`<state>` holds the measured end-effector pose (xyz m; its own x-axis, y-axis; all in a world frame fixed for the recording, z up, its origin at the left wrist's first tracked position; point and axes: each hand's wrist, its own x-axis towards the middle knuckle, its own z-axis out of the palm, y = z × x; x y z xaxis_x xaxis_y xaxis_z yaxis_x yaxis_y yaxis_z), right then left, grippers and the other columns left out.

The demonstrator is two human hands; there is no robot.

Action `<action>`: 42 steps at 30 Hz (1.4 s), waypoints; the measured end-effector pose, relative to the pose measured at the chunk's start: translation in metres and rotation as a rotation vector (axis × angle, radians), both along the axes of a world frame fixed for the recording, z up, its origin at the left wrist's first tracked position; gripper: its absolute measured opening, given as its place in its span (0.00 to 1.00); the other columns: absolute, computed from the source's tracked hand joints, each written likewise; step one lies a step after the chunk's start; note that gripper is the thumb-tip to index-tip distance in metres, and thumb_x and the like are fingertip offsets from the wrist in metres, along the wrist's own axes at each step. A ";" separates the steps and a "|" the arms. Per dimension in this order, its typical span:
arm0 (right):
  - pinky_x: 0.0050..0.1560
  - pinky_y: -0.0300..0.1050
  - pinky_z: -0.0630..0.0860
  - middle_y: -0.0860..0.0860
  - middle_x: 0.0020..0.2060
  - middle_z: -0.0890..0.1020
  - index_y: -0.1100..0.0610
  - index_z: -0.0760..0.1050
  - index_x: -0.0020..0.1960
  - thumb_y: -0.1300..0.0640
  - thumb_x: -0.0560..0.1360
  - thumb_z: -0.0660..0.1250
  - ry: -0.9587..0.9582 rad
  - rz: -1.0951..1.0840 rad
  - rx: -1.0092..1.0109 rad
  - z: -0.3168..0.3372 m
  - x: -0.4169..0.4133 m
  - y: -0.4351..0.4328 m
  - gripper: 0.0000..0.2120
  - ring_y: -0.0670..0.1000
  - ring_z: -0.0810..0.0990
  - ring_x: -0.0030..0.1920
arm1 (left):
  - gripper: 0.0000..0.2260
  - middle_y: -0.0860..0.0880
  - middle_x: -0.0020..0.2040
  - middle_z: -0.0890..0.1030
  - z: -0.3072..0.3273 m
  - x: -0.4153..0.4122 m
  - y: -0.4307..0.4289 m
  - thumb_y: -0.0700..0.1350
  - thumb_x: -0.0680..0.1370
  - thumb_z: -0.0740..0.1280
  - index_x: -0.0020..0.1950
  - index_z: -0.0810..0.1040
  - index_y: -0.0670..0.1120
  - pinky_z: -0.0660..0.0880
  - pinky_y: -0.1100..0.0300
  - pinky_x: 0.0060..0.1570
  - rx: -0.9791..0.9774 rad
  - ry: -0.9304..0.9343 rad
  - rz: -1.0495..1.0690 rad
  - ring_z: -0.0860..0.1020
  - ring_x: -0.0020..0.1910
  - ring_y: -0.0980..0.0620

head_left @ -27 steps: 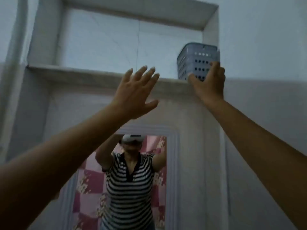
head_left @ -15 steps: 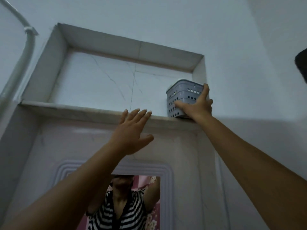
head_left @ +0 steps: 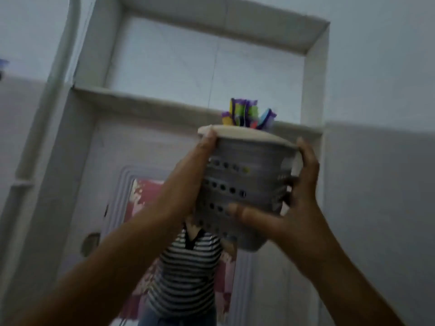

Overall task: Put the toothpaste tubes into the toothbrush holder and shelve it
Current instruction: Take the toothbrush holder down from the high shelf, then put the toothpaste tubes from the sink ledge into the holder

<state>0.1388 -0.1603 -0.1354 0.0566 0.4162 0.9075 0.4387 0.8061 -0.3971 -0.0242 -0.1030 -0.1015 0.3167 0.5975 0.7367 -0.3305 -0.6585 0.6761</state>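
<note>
A grey perforated toothbrush holder (head_left: 244, 175) with a pale rim is up in the air, just below and in front of the niche shelf (head_left: 146, 102). Colourful toothpaste tubes (head_left: 244, 112) stick out of its top, purple, green and blue ends showing. My left hand (head_left: 190, 182) grips the holder's left side, fingers at the rim. My right hand (head_left: 299, 208) clasps its right side and lower front, thumb across the holes. The holder tilts slightly toward me. The image is motion-blurred.
The recessed wall niche (head_left: 315, 38) has white side walls and a tiled back. A mirror (head_left: 141, 208) below it reflects a person in a striped shirt. A white pipe (head_left: 63, 55) runs up the wall at the left.
Earlier the holder stood at the right end of the niche shelf under my right hand, with my left hand open. Now both hands grip it in the air below the ledge.
</note>
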 end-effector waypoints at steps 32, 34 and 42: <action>0.66 0.45 0.77 0.56 0.72 0.65 0.36 0.55 0.74 0.67 0.50 0.88 0.301 -0.437 -0.797 -0.599 -0.001 -0.030 0.66 0.55 0.74 0.69 | 0.11 0.50 0.56 0.83 -0.554 -0.081 0.073 0.41 0.77 0.67 0.59 0.80 0.48 0.76 0.62 0.51 -0.099 1.217 0.587 0.81 0.53 0.52; 0.67 0.50 0.77 0.55 0.71 0.65 0.33 0.52 0.75 0.65 0.50 0.88 0.313 -0.463 -0.804 -0.603 -0.003 -0.032 0.68 0.57 0.73 0.70 | 0.12 0.47 0.55 0.84 -0.552 -0.058 0.101 0.40 0.77 0.66 0.59 0.79 0.48 0.78 0.59 0.51 0.070 1.293 0.588 0.81 0.52 0.50; 0.66 0.56 0.78 0.59 0.70 0.67 0.53 0.55 0.78 0.59 0.53 0.87 0.271 -0.529 -0.811 -0.614 -0.003 -0.029 0.62 0.59 0.75 0.69 | 0.16 0.48 0.37 0.84 -0.580 -0.004 0.192 0.44 0.54 0.81 0.38 0.83 0.49 0.79 0.56 0.34 0.628 1.873 0.387 0.83 0.36 0.47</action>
